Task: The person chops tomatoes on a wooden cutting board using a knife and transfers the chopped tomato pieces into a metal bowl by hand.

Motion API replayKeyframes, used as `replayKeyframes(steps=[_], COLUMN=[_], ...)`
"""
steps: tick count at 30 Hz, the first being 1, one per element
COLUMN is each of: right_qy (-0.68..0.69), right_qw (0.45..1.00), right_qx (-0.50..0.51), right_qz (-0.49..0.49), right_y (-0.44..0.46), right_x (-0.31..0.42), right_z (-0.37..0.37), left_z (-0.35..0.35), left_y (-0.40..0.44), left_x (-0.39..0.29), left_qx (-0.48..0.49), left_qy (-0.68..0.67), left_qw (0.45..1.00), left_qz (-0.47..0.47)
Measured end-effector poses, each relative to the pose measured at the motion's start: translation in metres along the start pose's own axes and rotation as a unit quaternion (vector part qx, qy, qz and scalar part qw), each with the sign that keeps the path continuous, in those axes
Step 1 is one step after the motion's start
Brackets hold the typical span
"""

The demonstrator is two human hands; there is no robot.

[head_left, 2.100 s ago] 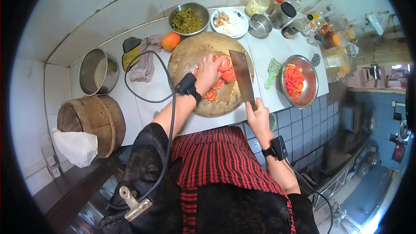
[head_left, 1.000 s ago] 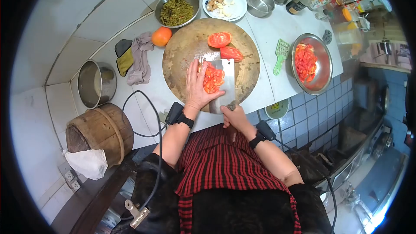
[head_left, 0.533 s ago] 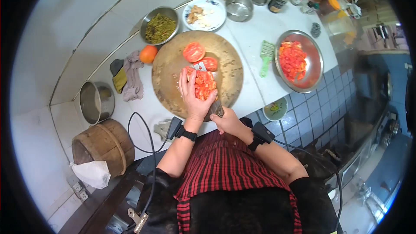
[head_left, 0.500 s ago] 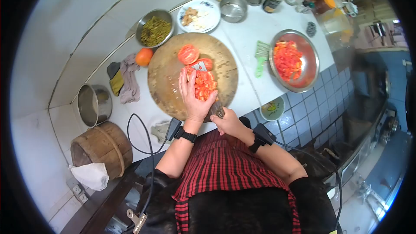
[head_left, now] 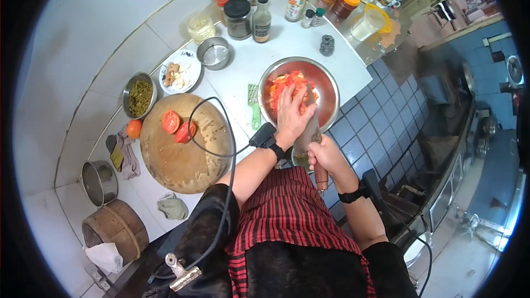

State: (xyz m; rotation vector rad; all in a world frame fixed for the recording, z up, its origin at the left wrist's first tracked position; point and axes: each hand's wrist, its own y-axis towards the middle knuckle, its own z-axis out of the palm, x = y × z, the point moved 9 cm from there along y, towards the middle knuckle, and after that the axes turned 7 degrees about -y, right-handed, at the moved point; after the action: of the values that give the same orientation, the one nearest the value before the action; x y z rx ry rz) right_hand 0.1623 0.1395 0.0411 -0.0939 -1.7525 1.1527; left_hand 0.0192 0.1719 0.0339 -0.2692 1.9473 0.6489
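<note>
My right hand [head_left: 327, 154] is wrapped round the wooden handle of a cleaver [head_left: 306, 139], whose blade reaches over the near rim of a metal bowl [head_left: 329, 91]. Chopped tomatoes [head_left: 287, 84] lie in this bowl. Over them, beside the blade, is my left hand [head_left: 292, 115], its fingers stretched forward and somewhat apart. Its fingertips are at the tomato pieces; whether they press on the blade is hard to see. To the left, two cut tomato pieces [head_left: 171, 122] rest on the round wooden chopping board [head_left: 185, 174].
A green grater [head_left: 253, 107] lies left of the bowl. Behind stand a small metal bowl [head_left: 213, 53], a plate with ginger and garlic [head_left: 190, 80] and several jars and bottles [head_left: 239, 19]. A black cable [head_left: 227, 209] loops over the board. The counter's right edge [head_left: 359, 89] is near the bowl.
Both hands have moved right from the chopping board to the metal bowl, with the cleaver. The chopped pile has left the board and tomato pieces are now under my left hand in the bowl.
</note>
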Motion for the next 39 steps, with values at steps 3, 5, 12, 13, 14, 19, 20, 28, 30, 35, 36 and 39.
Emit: replayKeyframes(steps=[3, 5, 12, 13, 14, 19, 20, 28, 30, 35, 36, 39], right_qy=[0.017, 0.048, 0.013, 0.015, 0.012, 0.017, 0.019, -0.135, -0.272, -0.532, -0.535, -0.573], right_qw=[1.0, 0.998, 0.998, 0.998, 0.999, 0.998, 0.995, 0.98, 0.945, 0.774, 0.773, 0.741], right_qx=[-0.008, -0.006, -0.065, -0.064, -0.046, 0.03, 0.064, 0.103, 0.096, 0.071, 0.072, 0.059], right_qz=[0.024, 0.031, -0.022, -0.02, -0.023, -0.057, -0.076, -0.1, -0.156, -0.335, -0.335, -0.346], right_y=[-0.026, -0.044, -0.058, -0.056, -0.052, -0.035, -0.034, -0.031, -0.036, -0.032, -0.032, -0.031], right_x=[0.008, 0.008, 0.008, 0.009, 0.012, 0.018, 0.025, 0.042, 0.05, 0.033, 0.03, 0.016], right_z=[-0.028, -0.043, -0.054, -0.045, -0.029, 0.055, 0.079, 0.215, 0.24, 0.286, 0.295, 0.316], left_z=[0.014, -0.003, -0.192, -0.224, -0.249, -0.31, -0.31, -0.325, -0.324, -0.378, -0.378, -0.38], left_y=[0.013, 0.017, -0.04, -0.056, -0.069, -0.11, -0.111, -0.122, -0.147, -0.195, -0.2, -0.235], left_x=[0.038, 0.042, 0.04, 0.044, 0.048, 0.084, 0.095, 0.112, 0.106, 0.09, 0.089, 0.148], left_qx=[-0.015, -0.018, -0.118, -0.13, -0.139, -0.144, -0.133, -0.016, 0.117, -0.013, -0.016, -0.104], left_qy=[0.129, 0.127, 0.199, 0.284, 0.297, 0.383, 0.317, 0.226, 0.18, 0.155, 0.153, -0.01], left_qw=[0.991, 0.992, 0.972, 0.948, 0.942, 0.891, 0.913, 0.969, 0.973, 0.987, 0.988, 0.948], left_qz=[-0.022, 0.009, -0.047, -0.07, -0.075, -0.196, -0.219, -0.099, -0.081, -0.034, -0.035, -0.3])
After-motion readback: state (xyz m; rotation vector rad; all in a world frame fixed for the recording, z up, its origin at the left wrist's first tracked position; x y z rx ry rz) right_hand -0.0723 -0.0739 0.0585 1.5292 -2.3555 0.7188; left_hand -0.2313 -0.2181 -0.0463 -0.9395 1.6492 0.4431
